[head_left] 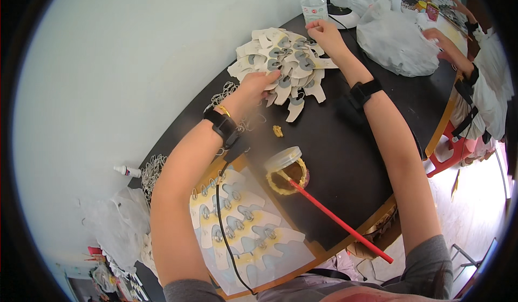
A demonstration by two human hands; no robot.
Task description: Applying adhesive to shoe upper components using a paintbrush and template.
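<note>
A heap of flat cream cut-out pieces [294,64] with grey patches lies on the black table [356,156] by the wall. My left hand [253,92] is at the heap's near left edge, thumb and fingers closed on a cut-out piece. At its far right edge is my right hand [325,35], fingers bent into a pinch; I cannot make out what is in them. Closer to me, a white sheet [294,264] bears several similar cut-outs [237,207] with metal rings on their grey patches.
A red-handled brush [345,224] rests in a jar of yellow paste [288,178]. A yellow lump [278,131] lies beyond it. Metal rings [154,175] are heaped by the wall. A clear bottle [314,5] and white plastic bag [399,43] stand far right, near another person's hands [448,45].
</note>
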